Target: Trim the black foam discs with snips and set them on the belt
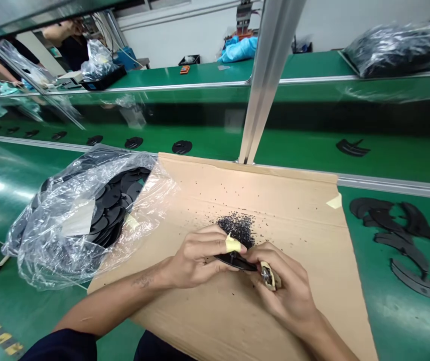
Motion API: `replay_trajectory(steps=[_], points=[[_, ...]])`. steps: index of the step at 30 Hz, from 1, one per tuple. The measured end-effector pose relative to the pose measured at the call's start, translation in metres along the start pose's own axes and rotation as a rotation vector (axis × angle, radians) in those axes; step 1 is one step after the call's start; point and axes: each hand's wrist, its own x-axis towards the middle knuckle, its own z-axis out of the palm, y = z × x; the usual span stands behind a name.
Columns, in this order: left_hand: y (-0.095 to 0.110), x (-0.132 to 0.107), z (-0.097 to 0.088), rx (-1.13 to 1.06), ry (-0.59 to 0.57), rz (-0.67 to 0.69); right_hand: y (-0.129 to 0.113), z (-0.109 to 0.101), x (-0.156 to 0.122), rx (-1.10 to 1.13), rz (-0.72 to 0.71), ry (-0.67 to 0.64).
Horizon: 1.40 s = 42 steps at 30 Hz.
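Note:
My left hand (207,253) is closed on a black plastic disc (237,260), with the fingers above and the thumb side below. Yellow tape wraps one of its fingertips. In my right hand (288,286) sits a hand tool (268,276) wrapped in pale tape, with some metal showing at its end. Its working tip is hidden by my fingers, which meet the right edge of the disc. Just beyond both hands lies a heap of small black plastic bits (237,225) on a cardboard sheet (297,200).
At the left, a clear plastic bag (60,230) spills many black discs (111,205) onto the cardboard's edge. Curved black parts (403,235) lie on the green table at right. Behind stands a metal post (263,80) beside a green belt (215,150) carrying discs. Another person (72,45) is at the back left.

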Motion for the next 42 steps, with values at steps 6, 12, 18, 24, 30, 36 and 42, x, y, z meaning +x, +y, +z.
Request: replay_trajectory(steps=[6,12,18,24,30,36,42], points=[[0.002,-0.001,0.001,0.026,0.039,-0.017,-0.003,0.003,-0.001,0.043,0.036,-0.010],[0.002,-0.002,-0.001,-0.067,-0.072,-0.157,-0.005,0.004,0.002,0.094,0.113,-0.001],[-0.002,-0.001,-0.011,-0.003,0.025,-0.235,0.008,-0.007,0.007,-0.185,0.093,-0.046],[-0.008,0.000,-0.012,0.001,-0.047,-0.158,0.018,-0.008,0.001,-0.444,-0.007,-0.190],[-0.009,0.000,-0.013,-0.023,-0.071,-0.094,0.016,-0.009,-0.001,-0.505,-0.039,-0.199],[-0.011,0.000,-0.012,-0.035,-0.096,-0.064,0.015,-0.013,-0.003,-0.536,-0.097,-0.212],[-0.011,0.002,-0.016,0.039,-0.119,-0.137,0.016,-0.013,-0.002,-0.669,-0.052,-0.141]])
